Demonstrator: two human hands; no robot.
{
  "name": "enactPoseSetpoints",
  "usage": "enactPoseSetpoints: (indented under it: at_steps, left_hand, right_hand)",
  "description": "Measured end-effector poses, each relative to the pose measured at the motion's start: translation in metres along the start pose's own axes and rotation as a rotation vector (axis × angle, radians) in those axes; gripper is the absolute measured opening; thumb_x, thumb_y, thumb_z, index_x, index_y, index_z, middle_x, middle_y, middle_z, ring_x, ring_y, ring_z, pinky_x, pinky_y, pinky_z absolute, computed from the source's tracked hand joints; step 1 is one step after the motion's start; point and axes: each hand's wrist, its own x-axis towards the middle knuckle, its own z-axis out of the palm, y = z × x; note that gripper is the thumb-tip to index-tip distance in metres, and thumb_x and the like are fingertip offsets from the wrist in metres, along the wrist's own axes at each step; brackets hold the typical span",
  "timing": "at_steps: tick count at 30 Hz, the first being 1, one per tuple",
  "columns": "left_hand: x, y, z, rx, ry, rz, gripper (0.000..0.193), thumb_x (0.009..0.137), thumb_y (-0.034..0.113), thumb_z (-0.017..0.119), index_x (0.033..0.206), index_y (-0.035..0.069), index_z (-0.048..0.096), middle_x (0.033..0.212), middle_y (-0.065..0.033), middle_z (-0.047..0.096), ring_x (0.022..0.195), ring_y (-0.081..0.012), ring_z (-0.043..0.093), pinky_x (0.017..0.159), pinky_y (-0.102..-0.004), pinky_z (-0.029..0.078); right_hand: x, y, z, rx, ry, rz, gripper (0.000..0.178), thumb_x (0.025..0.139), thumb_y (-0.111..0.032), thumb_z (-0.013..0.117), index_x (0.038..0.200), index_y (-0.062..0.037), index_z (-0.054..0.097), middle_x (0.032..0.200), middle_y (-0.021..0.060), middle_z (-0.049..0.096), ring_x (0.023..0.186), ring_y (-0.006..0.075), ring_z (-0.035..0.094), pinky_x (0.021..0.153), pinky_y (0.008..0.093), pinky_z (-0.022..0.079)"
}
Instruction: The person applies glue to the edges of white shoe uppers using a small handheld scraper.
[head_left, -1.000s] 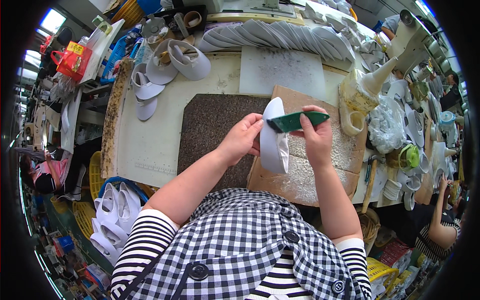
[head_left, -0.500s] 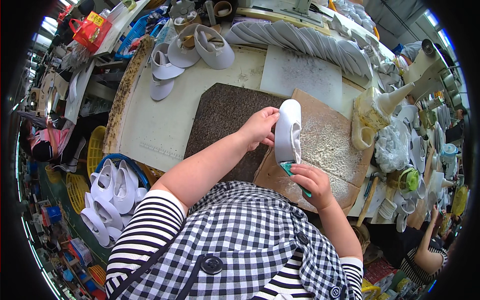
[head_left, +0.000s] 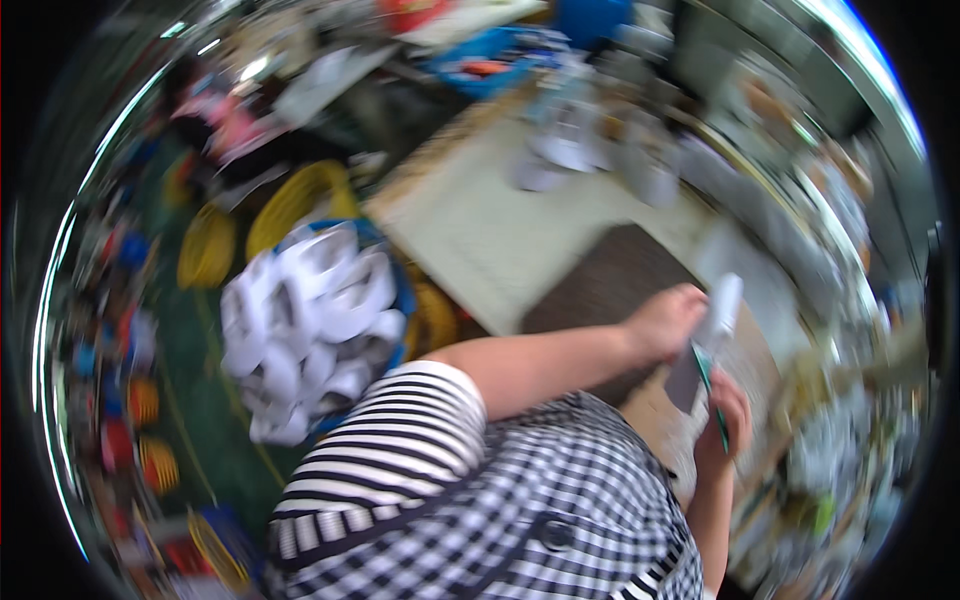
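The whole view is smeared by motion. My left hand [head_left: 668,322] is closed on the side of a white shoe [head_left: 724,305], held upright above the work surface. My right hand [head_left: 730,412] grips a thin green-handled tool [head_left: 721,430], its upper end against or just in front of the shoe's lower part. Blur hides the kind of tool and whether it touches. Beneath the hands are a dark brown board [head_left: 590,275] and a tan cardboard sheet [head_left: 650,408].
At the left stands a blue basket [head_left: 408,300] heaped with white shoes [head_left: 310,310], near yellow baskets [head_left: 207,245]. The pale table [head_left: 455,215] holds several white shoe pieces [head_left: 565,140] at its far side. Blurred clutter [head_left: 825,450] lies at the right.
My view has swung left, bringing the basket of shoes further in. Both hands still hold the shoe and the green tool; the tool's end appears higher along the shoe.
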Motion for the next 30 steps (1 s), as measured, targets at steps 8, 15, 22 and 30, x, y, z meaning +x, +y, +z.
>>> enactPoseSetpoints:
  at_steps: [8, 15, 22, 30]
  left_hand:
    - [-0.117, -0.005, -0.144, 0.273, 0.777, 0.296, 0.025, 0.098, 0.023, 0.046, 0.109, 0.002, 0.055, 0.088, -0.0073, 0.061, 0.077, -0.0128, 0.057, 0.067, -0.0277, 0.046]
    - [-0.254, 0.018, -0.243, -0.06, 1.053, 0.419, 0.021, 0.099, 0.021, 0.046, 0.111, 0.006, 0.054, 0.095, -0.0008, 0.06, 0.083, -0.009, 0.057, 0.076, -0.0257, 0.047]
    - [-0.301, 0.026, -0.277, -0.223, 1.267, 0.539, 0.02, 0.102, 0.019, 0.039, 0.112, 0.005, 0.05, 0.107, -0.0077, 0.06, 0.099, -0.0153, 0.06, 0.091, -0.0334, 0.048]
    - [-0.289, -0.088, -0.307, -0.627, 1.587, 0.411, 0.025, 0.1, 0.021, 0.042, 0.117, 0.002, 0.044, 0.114, -0.0148, 0.054, 0.109, -0.0267, 0.057, 0.096, -0.0406, 0.047]
  right_hand:
    - [-0.019, -0.024, 0.075, 0.432, -0.154, 0.387, 0.01, 0.093, 0.002, 0.051, 0.102, -0.0019, 0.052, 0.102, 0.016, 0.063, 0.096, 0.0286, 0.065, 0.084, 0.0382, 0.052]
    - [0.033, -0.047, 0.139, 0.647, -0.292, 0.335, 0.016, 0.094, 0.0, 0.05, 0.111, -0.0006, 0.05, 0.107, 0.0141, 0.06, 0.104, 0.0292, 0.062, 0.091, 0.0393, 0.049]
    - [0.041, -0.072, 0.169, 0.694, -0.405, 0.334, 0.016, 0.094, -0.002, 0.054, 0.109, 0.0006, 0.051, 0.104, 0.0154, 0.062, 0.1, 0.0238, 0.062, 0.09, 0.0351, 0.048]
    - [0.035, -0.073, 0.172, 0.695, -0.451, 0.39, 0.015, 0.093, -0.003, 0.055, 0.108, 0.0011, 0.052, 0.104, 0.015, 0.062, 0.098, 0.0218, 0.061, 0.09, 0.0335, 0.048]
